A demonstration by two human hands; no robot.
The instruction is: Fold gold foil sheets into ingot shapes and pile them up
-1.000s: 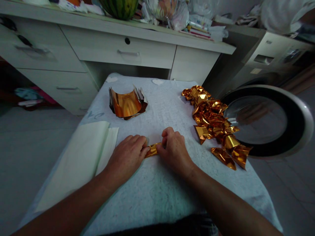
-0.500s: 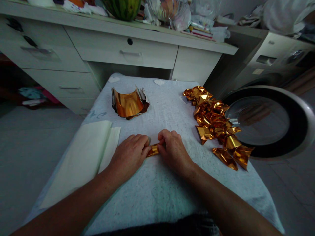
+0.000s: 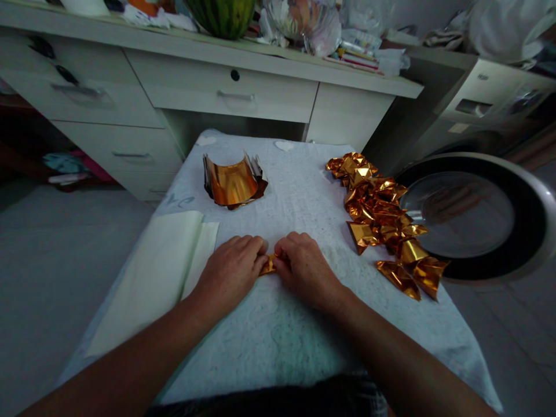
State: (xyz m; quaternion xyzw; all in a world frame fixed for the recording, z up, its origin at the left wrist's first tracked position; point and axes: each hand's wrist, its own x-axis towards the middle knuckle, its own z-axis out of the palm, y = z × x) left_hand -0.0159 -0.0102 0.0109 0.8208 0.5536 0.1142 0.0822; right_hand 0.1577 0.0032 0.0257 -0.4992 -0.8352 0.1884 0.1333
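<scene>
A narrow strip of folded gold foil paper [image 3: 269,265] lies low over the cloth between my two hands. My left hand [image 3: 238,262] pinches its left end between thumb and bent fingers. On the other end, my right hand [image 3: 304,267] is closed, the fingers curled over the foil and hiding part of it. Beyond my left hand stands a curved stack of gold foil sheets [image 3: 232,182], edges turned up. To the right lies a heap of folded gold foil pieces [image 3: 377,211]. White paper sheets [image 3: 150,278] lie beside my left forearm.
The cloth-covered table [image 3: 299,191] reaches toward a white drawer cabinet [image 3: 230,92]. On the counter are a watermelon [image 3: 221,17] and plastic bags. An open washing machine door [image 3: 469,214] stands close to the table's right edge.
My right hand has shifted slightly left along the foil strip, so less of the strip shows between my hands. The whole view has swung a little.
</scene>
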